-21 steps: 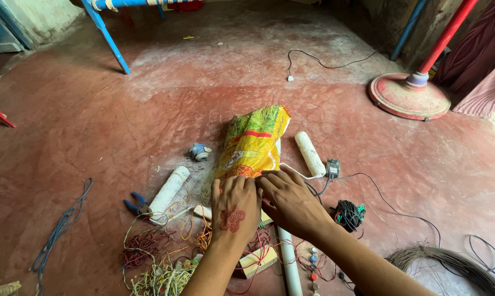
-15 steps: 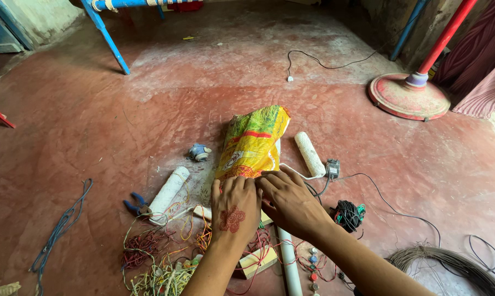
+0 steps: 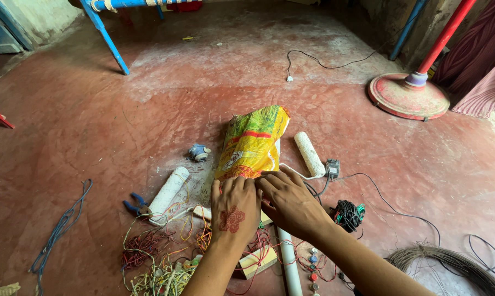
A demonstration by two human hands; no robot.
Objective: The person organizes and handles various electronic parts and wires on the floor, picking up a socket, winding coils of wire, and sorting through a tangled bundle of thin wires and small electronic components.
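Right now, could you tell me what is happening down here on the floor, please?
A person sits over a red floor littered with electrical bits. Both hands, left hand and right hand, rest side by side on the near end of a yellow plastic bag. Around them lie tangled coloured wires, blue-handled pliers, a white pipe and a black wire coil.

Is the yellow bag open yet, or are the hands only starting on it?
Looks like only starting. Both the left hand and the right hand rest on the near end of the yellow bag, which lies flat on the floor; I cannot see an opening. The tangled wires, the blue pliers and the white pipe lie loose around them, untouched.
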